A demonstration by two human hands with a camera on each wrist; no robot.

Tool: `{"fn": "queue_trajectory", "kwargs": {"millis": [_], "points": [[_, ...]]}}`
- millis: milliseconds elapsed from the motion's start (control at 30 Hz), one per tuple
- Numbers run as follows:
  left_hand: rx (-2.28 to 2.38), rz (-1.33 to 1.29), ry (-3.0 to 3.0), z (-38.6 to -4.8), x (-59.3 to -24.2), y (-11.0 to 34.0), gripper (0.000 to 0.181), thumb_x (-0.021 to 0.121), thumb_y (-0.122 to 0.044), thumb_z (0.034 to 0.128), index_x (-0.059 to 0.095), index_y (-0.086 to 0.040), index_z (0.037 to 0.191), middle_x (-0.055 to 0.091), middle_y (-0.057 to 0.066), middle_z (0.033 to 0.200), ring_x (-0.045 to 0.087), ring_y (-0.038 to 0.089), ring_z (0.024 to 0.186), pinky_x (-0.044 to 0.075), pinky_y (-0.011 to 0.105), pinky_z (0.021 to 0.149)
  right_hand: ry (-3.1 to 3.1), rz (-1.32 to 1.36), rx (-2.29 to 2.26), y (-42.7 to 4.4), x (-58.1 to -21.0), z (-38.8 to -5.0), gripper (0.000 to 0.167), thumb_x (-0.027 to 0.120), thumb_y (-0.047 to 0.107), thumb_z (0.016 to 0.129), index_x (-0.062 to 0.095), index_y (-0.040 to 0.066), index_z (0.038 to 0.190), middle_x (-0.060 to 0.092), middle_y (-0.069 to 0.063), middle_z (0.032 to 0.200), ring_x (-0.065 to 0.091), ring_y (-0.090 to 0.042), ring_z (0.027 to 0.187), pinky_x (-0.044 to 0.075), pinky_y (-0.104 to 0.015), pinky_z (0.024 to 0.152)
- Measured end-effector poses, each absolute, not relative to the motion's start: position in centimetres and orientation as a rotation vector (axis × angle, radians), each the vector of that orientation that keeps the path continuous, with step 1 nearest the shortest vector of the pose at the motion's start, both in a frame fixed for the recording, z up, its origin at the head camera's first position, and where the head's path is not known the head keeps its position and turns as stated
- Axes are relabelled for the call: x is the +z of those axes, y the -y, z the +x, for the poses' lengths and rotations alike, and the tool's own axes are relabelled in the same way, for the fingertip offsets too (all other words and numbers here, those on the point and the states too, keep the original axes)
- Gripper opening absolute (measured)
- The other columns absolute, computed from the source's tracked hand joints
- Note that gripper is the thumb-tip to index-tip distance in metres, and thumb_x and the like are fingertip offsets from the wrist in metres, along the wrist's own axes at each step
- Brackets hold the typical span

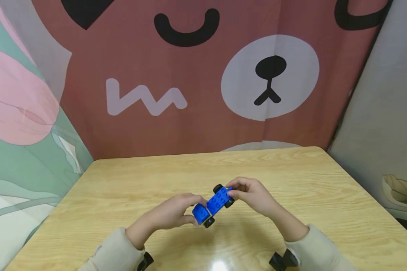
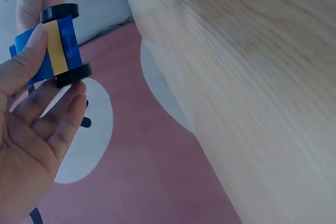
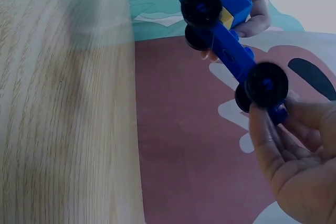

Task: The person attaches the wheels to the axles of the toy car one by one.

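Note:
A blue toy truck (image 1: 218, 201) made of building blocks, with black wheels and a studded bed, is held above the table between both hands. My left hand (image 1: 176, 211) grips its rounded cab end, thumb on one side. At the other end my right hand (image 1: 256, 195) pinches the rear of the bed between thumb and fingers. The left wrist view shows a yellow layer (image 2: 56, 47) between blue parts of the cab. In the right wrist view the truck's side and wheels (image 3: 266, 84) face the camera, and the left hand is partly hidden behind the cab.
The wooden table (image 1: 129, 180) lies beneath both hands. Behind it hangs a brown cloth (image 1: 196, 131) with a cartoon bear print. Black devices (image 1: 283, 260) are strapped at both wrists by the sleeves.

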State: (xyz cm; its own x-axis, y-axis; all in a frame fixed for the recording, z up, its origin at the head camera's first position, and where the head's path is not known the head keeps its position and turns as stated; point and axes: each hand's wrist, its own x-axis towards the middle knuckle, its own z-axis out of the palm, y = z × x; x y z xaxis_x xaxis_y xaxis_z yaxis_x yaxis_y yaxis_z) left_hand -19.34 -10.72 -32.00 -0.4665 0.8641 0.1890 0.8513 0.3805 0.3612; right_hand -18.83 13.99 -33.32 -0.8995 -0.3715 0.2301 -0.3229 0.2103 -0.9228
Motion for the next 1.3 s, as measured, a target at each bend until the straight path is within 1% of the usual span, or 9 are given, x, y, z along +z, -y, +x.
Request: {"fn": "queue_trajectory", "kwargs": {"millis": [133,200,367,467,700,833,933,1200,1300], "points": [[0.707,1.571,-2.561,-19.8,-32.3,11.1,0.038,0.069,-0.01,0.0724,0.053,-0.011,0.106,0.052,0.002,0.112,0.048,0.013,0.102,0.04,0.025,0.083,-2.407,-0.68,-1.861,-13.9,-33.7,-18.7,0.013,0.055,0.006,0.083,0.059,-0.006,0.087,0.058,-0.013,0.08,0.058,-0.018,0.067,0.049,-0.034,0.062],[0.748,1.51,-2.561,-20.1,-32.4,11.3,0.04,0.069,-0.012,0.0721,0.053,-0.013,0.108,0.049,0.001,0.114,0.046,0.013,0.102,0.041,0.025,0.081,-2.404,-0.666,-1.882,-13.8,-33.8,-18.7,0.011,0.056,0.005,0.083,0.059,-0.006,0.085,0.057,-0.014,0.08,0.059,-0.018,0.067,0.049,-0.035,0.062],[0.872,1.32,-2.572,-20.6,-32.6,11.8,0.044,0.069,-0.026,0.0732,0.052,-0.02,0.113,0.041,-0.003,0.11,0.043,0.012,0.098,0.042,0.028,0.077,-2.411,-0.603,-1.923,-13.4,-34.2,-18.9,0.012,0.056,0.006,0.082,0.057,-0.007,0.084,0.057,-0.014,0.08,0.059,-0.018,0.068,0.049,-0.033,0.062],[0.908,1.289,-2.613,-20.7,-32.7,11.8,0.042,0.065,-0.028,0.0769,0.051,-0.02,0.116,0.039,-0.004,0.105,0.043,0.012,0.094,0.043,0.031,0.076,-2.396,-0.565,-1.949,-13.4,-34.4,-19.1,0.012,0.055,0.004,0.083,0.056,-0.007,0.085,0.057,-0.015,0.08,0.058,-0.018,0.069,0.049,-0.031,0.063],[0.882,1.296,-2.703,-21.2,-33.2,11.4,0.041,0.064,-0.017,0.0787,0.05,-0.009,0.117,0.046,-0.003,0.095,0.05,0.012,0.087,0.044,0.029,0.073,-2.298,-0.509,-1.945,-13.8,-35.3,-19.8,0.012,0.054,0.002,0.083,0.054,-0.01,0.087,0.057,-0.013,0.08,0.059,-0.021,0.071,0.049,-0.033,0.067],[0.832,1.32,-2.732,-22.0,-33.7,10.9,0.037,0.064,-0.017,0.0788,0.052,-0.004,0.112,0.048,-0.001,0.094,0.051,0.015,0.086,0.044,0.03,0.076,-2.307,-0.52,-1.831,-14.5,-35.8,-20.4,0.012,0.055,0.001,0.082,0.056,-0.01,0.088,0.059,-0.013,0.08,0.06,-0.027,0.073,0.048,-0.039,0.068],[0.805,1.299,-2.736,-22.5,-34.0,10.7,0.035,0.063,-0.018,0.0791,0.054,-0.004,0.11,0.049,0.0,0.094,0.051,0.015,0.086,0.044,0.03,0.076,-2.354,-0.494,-1.743,-14.7,-36.0,-20.9,0.01,0.057,-0.001,0.08,0.058,-0.008,0.088,0.058,-0.011,0.078,0.06,-0.027,0.073,0.048,-0.039,0.068],[0.809,1.232,-2.705,-23.5,-35.4,10.4,0.034,0.067,-0.015,0.0757,0.056,-0.003,0.106,0.05,-0.001,0.092,0.053,0.015,0.084,0.045,0.025,0.074,-2.522,-0.427,-1.518,-14.2,-37.0,-21.7,0.003,0.06,-0.006,0.075,0.06,-0.005,0.078,0.059,-0.006,0.07,0.058,-0.019,0.067,0.049,-0.033,0.06],[0.798,1.197,-2.7,-23.7,-35.9,10.2,0.035,0.067,-0.017,0.0752,0.056,-0.005,0.106,0.05,-0.002,0.091,0.052,0.015,0.084,0.044,0.024,0.074,-2.643,-0.457,-1.372,-14.0,-37.7,-21.8,0.007,0.06,-0.007,0.074,0.061,0.0,0.072,0.059,-0.003,0.067,0.056,-0.015,0.063,0.047,-0.029,0.056]]}}
